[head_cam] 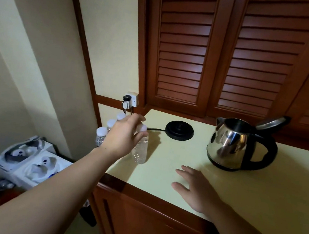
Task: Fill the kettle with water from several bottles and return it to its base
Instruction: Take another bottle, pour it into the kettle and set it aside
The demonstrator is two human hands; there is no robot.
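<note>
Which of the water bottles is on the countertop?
The bottle beside the left hand; the other three stand lower, off the countertop edge.

So the surface (238, 185) is pale yellow on a wood cabinet. Sitting on it: a steel kettle (231, 145) with its lid flipped up, its black base (179, 130) well apart at the back, a clear capped bottle (140, 148) upright by the left edge, plus the right hand (197, 190) resting flat.

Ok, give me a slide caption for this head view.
Left hand reaching a capped water bottle; open-lidded kettle off its base.
</note>
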